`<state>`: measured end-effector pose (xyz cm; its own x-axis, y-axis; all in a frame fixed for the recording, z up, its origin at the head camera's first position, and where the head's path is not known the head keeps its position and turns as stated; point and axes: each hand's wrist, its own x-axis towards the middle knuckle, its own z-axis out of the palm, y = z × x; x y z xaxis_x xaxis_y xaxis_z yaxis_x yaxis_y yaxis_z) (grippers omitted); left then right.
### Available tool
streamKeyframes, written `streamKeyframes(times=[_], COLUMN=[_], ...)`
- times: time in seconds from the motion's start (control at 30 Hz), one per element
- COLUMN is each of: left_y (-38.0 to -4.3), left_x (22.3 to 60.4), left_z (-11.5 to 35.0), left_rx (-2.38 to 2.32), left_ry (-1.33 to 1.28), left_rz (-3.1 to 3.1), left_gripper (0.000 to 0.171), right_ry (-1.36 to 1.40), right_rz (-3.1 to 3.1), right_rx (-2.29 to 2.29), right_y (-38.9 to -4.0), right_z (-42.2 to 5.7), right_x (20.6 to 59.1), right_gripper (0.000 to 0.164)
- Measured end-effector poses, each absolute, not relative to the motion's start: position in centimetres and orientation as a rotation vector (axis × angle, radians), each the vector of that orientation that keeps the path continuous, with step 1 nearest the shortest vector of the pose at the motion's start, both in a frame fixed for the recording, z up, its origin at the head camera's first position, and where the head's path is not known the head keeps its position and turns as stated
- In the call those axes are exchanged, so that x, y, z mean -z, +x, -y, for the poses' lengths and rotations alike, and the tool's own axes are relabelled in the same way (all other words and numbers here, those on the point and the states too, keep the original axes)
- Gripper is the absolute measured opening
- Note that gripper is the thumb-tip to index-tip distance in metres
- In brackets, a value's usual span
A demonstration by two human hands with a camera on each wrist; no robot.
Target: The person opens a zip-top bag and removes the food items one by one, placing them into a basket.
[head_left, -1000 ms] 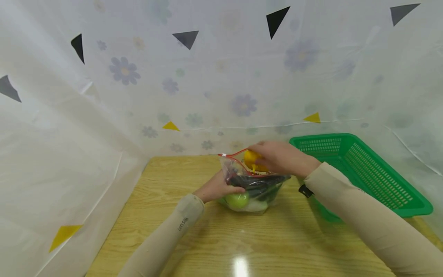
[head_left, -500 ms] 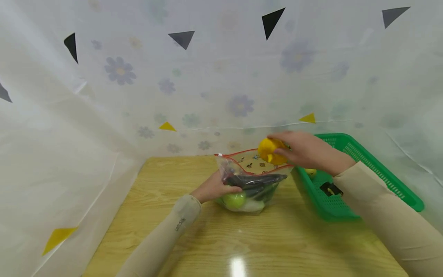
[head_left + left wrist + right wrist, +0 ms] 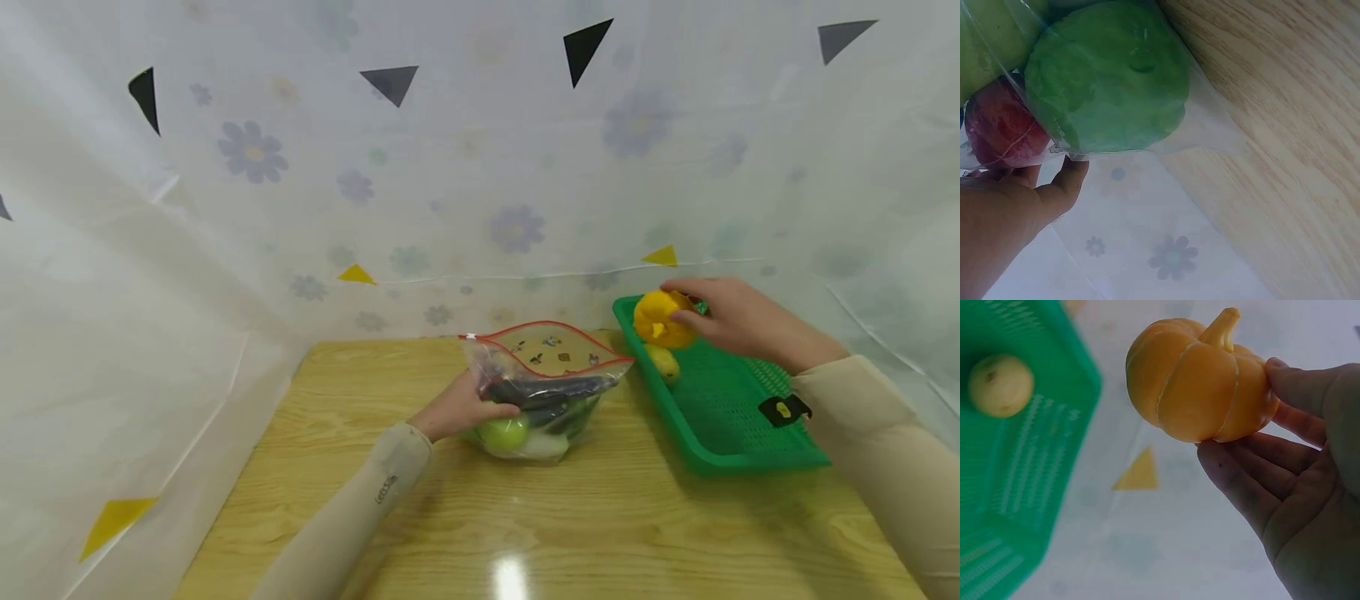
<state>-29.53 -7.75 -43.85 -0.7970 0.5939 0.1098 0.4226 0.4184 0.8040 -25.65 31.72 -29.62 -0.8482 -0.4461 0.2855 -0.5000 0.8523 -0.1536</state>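
Observation:
My right hand (image 3: 738, 321) pinches a small yellow-orange pumpkin (image 3: 1194, 384) between thumb and fingers, over the far left part of the green basket (image 3: 693, 454). Below the pumpkin, a yellow round fruit (image 3: 663, 365) lies in the basket. My left hand (image 3: 461, 408) grips the left side of a clear zip bag (image 3: 551, 454), thumb on the front. Its red-edged mouth gapes. Through the plastic show a light green apple-like fruit (image 3: 504, 432), a long dark eggplant-like piece (image 3: 551, 388) and a whitish piece (image 3: 545, 447). The left wrist view adds a big green vegetable (image 3: 1110, 75) and a dark red fruit (image 3: 1007, 125).
Everything stands on a wood-grain table (image 3: 480, 525). The basket is to the right of the bag, near the back edge. A white flowered sheet (image 3: 450, 167) hangs behind the table and along its sides. A black wrist strap (image 3: 783, 410) is on the right wrist.
My right hand has carried the pumpkin up out of the bag's mouth and rightward to over the basket. The left hand keeps its grip on the bag.

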Motion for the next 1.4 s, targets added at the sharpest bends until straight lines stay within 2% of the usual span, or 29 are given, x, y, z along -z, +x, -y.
streamKeyframes(times=[0.33, 0.57, 0.73, 0.9, 1.2, 1.4], left_y=[-29.5, -29.4, -29.4, -29.3, -27.4, -27.7], left_x=[43.9, 44.3, 44.6, 44.3, 41.6, 42.1], left_z=[7.8, 8.1, 7.9, 7.7, 7.7, 7.7], left_rx=[-1.441, -1.332, -1.394, -1.471, -1.516, -1.530], left_ry=[0.957, 0.861, 0.879, 0.940, 1.006, 0.980], left_rz=[-2.394, -2.476, -2.419, -2.372, -2.338, -2.319], left_gripper=[0.076, 0.090, 0.087, 0.080, 0.073, 0.076], right_ry=[0.547, 0.529, 0.537, 0.515, 0.511, 0.539], right_rz=[3.045, 3.202, 3.306, 3.399, 3.371, 3.281], right_rx=[-0.370, -0.388, -0.539, -0.689, -0.489, -0.349], right_y=[-28.0, -30.0, -30.5, -30.5, -30.2, -30.2], right_z=[-38.2, -40.8, -41.9, -42.2, -42.2, -42.1], right_x=[34.2, 37.2, 38.9, 39.4, 39.1, 38.8], right_gripper=[0.046, 0.046, 0.044, 0.044, 0.047, 0.043])
